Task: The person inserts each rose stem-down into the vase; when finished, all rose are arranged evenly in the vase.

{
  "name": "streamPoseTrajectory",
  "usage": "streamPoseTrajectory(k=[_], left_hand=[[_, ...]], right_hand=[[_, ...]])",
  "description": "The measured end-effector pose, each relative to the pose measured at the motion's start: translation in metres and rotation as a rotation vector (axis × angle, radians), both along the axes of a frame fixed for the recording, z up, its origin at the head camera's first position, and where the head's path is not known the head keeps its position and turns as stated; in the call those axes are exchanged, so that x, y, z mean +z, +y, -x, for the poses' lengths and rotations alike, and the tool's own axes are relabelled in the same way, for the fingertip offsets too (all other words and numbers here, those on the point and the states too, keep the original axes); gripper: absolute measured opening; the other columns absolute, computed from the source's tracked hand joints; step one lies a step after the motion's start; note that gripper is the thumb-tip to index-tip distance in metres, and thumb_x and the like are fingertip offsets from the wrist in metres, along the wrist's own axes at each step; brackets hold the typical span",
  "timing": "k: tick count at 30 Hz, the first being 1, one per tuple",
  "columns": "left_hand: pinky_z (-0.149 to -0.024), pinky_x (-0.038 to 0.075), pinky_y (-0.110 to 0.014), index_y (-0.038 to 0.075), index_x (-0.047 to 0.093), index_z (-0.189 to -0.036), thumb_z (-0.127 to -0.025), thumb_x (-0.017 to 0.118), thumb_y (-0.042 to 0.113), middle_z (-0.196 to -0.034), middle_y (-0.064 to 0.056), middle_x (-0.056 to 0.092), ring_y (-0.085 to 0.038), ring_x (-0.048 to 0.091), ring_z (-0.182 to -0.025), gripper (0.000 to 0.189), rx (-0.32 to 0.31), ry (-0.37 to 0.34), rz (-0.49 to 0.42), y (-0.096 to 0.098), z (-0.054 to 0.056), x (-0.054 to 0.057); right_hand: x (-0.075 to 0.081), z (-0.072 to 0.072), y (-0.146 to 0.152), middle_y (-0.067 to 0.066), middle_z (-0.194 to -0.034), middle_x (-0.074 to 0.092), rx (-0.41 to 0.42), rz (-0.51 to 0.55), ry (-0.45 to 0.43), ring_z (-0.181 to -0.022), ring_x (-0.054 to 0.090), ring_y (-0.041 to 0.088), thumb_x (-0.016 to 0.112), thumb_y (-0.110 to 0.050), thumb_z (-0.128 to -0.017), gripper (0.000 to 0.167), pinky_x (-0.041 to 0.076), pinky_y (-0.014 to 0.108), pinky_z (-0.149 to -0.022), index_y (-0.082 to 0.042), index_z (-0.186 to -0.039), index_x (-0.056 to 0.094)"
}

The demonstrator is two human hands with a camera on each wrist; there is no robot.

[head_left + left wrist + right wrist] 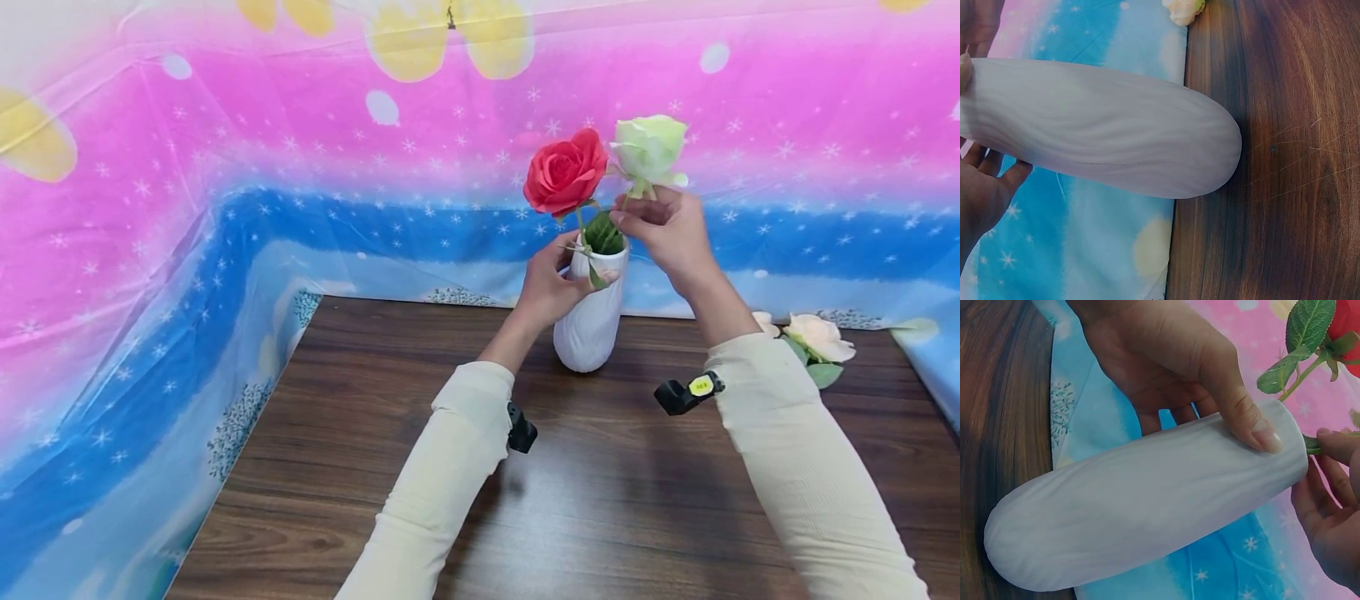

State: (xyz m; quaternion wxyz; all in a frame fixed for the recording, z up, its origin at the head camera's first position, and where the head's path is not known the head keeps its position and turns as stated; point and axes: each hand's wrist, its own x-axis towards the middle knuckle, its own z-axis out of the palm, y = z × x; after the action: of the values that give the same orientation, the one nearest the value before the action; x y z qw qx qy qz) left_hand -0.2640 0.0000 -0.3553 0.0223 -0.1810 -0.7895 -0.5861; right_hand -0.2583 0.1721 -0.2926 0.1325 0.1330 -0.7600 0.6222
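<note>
A white rippled vase (588,329) stands on the table, and my left hand (551,287) grips it near the rim. In the right wrist view, the left thumb presses on the vase wall while the fingers go round behind. A red rose (564,173) rises from the vase mouth, its leafy stem (1300,380) leaning out. My right hand (672,237) pinches the stem of a pale green-white rose (649,148) just under the bloom, beside the rim. Right fingertips (1329,439) touch a green stem at the vase mouth. The stems inside the vase are hidden.
Peach roses with green leaves (821,340) lie at the back right of the dark wooden table (360,417), partly behind the right forearm. A pink and blue patterned cloth (337,150) hangs behind the table and along its left side.
</note>
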Motion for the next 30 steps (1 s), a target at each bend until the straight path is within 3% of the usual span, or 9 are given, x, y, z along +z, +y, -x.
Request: streamPoseTrajectory(k=[4, 8, 15, 24, 30], left_hand=[[-0.104, 0.057, -0.036, 0.013, 0.050, -0.149, -0.087, 0.082, 0.024, -0.134, -0.010, 0.064, -0.027, 0.063, -0.131, 0.071, -0.002, 0.011, 0.014, 0.000, 0.001, -0.001], [-0.104, 0.057, -0.036, 0.013, 0.050, -0.149, -0.087, 0.082, 0.025, -0.130, -0.010, 0.065, -0.028, 0.063, -0.131, 0.071, -0.005, 0.015, 0.014, 0.001, 0.001, 0.000], [-0.104, 0.057, -0.035, 0.014, 0.051, -0.148, -0.086, 0.083, 0.025, -0.130, -0.010, 0.065, -0.026, 0.063, -0.130, 0.071, 0.005, 0.016, 0.015, 0.003, 0.000, 0.001], [-0.109, 0.053, -0.038, 0.013, 0.053, -0.147, -0.084, 0.084, 0.026, -0.129, -0.012, 0.066, -0.027, 0.065, -0.128, 0.071, 0.038, -0.021, -0.001, 0.004, 0.002, 0.001], [-0.104, 0.056, -0.037, 0.015, 0.051, -0.149, -0.086, 0.083, 0.027, -0.129, -0.011, 0.065, -0.027, 0.064, -0.130, 0.072, 0.031, -0.019, 0.017, 0.004, 0.002, 0.001]], right_hand=[[-0.004, -0.002, 0.005, -0.025, -0.095, 0.070, -0.015, -0.106, -0.037, -0.097, 0.067, -0.005, 0.072, -0.010, -0.094, 0.036, 0.057, 0.025, -0.099, -0.013, -0.129, 0.066], [-0.006, -0.003, 0.008, -0.024, -0.103, 0.068, -0.016, -0.129, -0.065, -0.105, 0.065, -0.001, 0.072, -0.014, -0.095, 0.045, 0.055, 0.037, -0.107, -0.011, -0.138, 0.060], [-0.009, -0.009, 0.014, -0.026, -0.097, 0.069, -0.021, -0.077, -0.102, -0.099, 0.065, -0.006, 0.071, -0.010, -0.094, 0.036, 0.055, 0.011, -0.086, -0.003, -0.129, 0.069], [-0.015, -0.016, 0.018, -0.026, -0.104, 0.068, -0.030, -0.072, -0.120, -0.103, 0.065, -0.005, 0.069, -0.010, -0.095, 0.042, 0.055, 0.011, -0.086, -0.005, -0.136, 0.064], [-0.017, -0.023, 0.023, -0.023, -0.101, 0.071, -0.016, -0.024, -0.114, -0.099, 0.069, -0.002, 0.068, -0.010, -0.095, 0.037, 0.058, 0.012, -0.081, -0.011, -0.133, 0.068]])
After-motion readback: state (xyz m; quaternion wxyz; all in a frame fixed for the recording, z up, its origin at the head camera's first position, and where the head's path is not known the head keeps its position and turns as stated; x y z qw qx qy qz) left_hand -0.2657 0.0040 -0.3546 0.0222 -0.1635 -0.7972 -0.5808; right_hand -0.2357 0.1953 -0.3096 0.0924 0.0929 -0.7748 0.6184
